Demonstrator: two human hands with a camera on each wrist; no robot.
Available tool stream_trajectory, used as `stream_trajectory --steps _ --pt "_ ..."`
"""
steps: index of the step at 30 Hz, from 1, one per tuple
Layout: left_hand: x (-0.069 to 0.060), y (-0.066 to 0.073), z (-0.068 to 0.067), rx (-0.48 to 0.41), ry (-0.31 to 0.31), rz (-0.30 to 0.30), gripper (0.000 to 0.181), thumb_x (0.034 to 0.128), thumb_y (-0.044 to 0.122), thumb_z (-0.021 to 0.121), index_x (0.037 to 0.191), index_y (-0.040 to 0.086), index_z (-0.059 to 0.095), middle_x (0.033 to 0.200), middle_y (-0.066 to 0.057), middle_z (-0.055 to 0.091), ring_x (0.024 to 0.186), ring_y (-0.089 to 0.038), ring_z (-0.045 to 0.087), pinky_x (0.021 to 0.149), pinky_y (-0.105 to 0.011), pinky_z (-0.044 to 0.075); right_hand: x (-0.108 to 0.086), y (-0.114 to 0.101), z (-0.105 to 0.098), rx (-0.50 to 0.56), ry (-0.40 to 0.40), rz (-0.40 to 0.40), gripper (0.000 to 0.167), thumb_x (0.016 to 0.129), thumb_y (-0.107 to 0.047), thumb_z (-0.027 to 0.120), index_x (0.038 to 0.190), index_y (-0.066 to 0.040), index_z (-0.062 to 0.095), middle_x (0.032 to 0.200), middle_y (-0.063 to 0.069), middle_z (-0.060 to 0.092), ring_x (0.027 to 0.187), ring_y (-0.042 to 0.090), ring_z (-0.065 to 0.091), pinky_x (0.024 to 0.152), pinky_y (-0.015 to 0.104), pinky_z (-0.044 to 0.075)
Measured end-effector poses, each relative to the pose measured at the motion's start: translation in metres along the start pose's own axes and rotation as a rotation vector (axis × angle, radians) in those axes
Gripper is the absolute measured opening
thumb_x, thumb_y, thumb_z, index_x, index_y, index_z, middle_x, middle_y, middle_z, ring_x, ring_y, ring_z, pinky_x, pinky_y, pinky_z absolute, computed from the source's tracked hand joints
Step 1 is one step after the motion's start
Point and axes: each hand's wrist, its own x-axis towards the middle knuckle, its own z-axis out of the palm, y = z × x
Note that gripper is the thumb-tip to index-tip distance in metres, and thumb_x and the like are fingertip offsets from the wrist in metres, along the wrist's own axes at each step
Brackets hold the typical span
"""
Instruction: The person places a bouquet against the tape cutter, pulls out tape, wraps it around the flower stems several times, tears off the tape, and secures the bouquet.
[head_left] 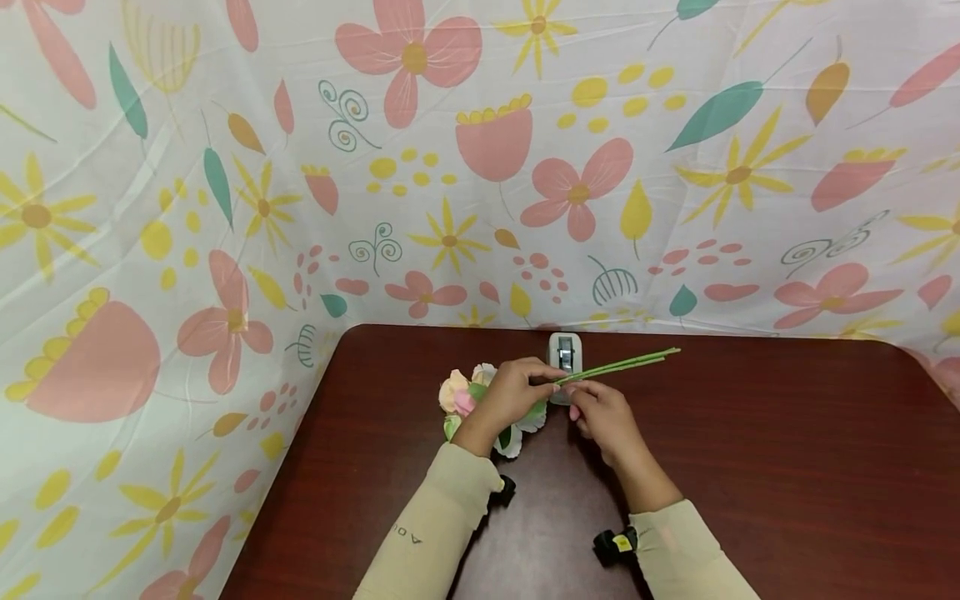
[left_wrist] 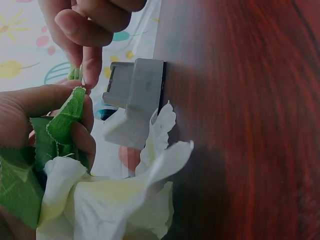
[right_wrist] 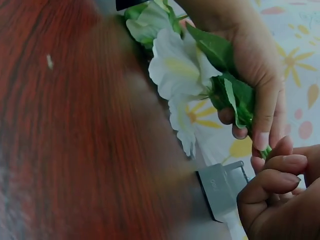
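Note:
My left hand [head_left: 513, 392] grips a bunch of artificial flowers [head_left: 461, 400] by its green stems [head_left: 630, 364], which stick out to the right past the fingers. White petals [left_wrist: 115, 200] and green leaves [left_wrist: 70, 117] hang below that hand in the left wrist view. Close against the left fingertips, my right hand [head_left: 603, 417] has its thumb and forefinger pinched together at the stems, other fingers curled. Between them shows a thin pale strip [left_wrist: 82, 74], seemingly clear tape, mostly hidden. Just behind both hands stands a grey-white tape dispenser [head_left: 565, 350], touched by neither as far as I can see.
The dark red-brown wooden table [head_left: 787, 450] has rounded back corners. A white cloth [head_left: 465, 208] printed with flowers hangs behind it and along the left. Black straps with small cameras [head_left: 615, 546] sit at both wrists. A small pale speck [right_wrist: 50, 62] lies on the tabletop.

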Motion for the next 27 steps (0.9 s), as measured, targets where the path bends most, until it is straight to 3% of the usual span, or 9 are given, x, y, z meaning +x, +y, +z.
stream_trajectory --steps 6,13,23,27 --pt "0.001 -0.001 0.001 -0.013 0.009 0.003 0.025 0.0946 0.018 0.073 0.118 0.026 0.077 0.107 0.009 0.072 0.087 -0.001 0.061 0.071 -0.018 0.048 0.002 0.002 0.002 0.193 0.007 0.007 0.028 0.107 -0.016 0.047 0.118 0.008 0.057 0.067 -0.004 0.049 0.048 0.005 0.035 0.049 0.021 0.032" --pt "0.0 -0.002 0.001 -0.015 0.005 0.0 0.025 0.0943 0.019 0.073 0.117 0.027 0.077 0.106 0.009 0.072 0.089 -0.001 0.062 0.071 -0.018 0.048 0.003 0.005 0.004 0.37 -0.014 0.028 0.022 0.107 -0.018 0.05 0.103 0.002 0.054 0.066 -0.005 0.046 0.047 0.003 0.032 0.048 0.019 0.028" --pt "0.0 -0.002 0.0 -0.019 0.007 0.006 0.024 0.0941 0.019 0.073 0.116 0.026 0.077 0.105 0.008 0.071 0.086 -0.002 0.061 0.07 -0.018 0.048 0.007 0.01 0.002 0.419 -0.069 0.042 0.02 0.107 -0.026 0.052 0.109 -0.006 0.052 0.067 -0.007 0.046 0.047 0.002 0.032 0.049 0.018 0.029" --pt "-0.001 -0.002 0.0 -0.02 0.009 0.011 0.023 0.094 0.019 0.073 0.116 0.027 0.078 0.104 0.009 0.071 0.085 -0.001 0.06 0.07 -0.018 0.048 0.008 0.011 0.003 0.457 -0.078 0.045 0.023 0.106 -0.031 0.054 0.1 -0.009 0.051 0.066 -0.008 0.046 0.047 0.002 0.033 0.048 0.017 0.029"
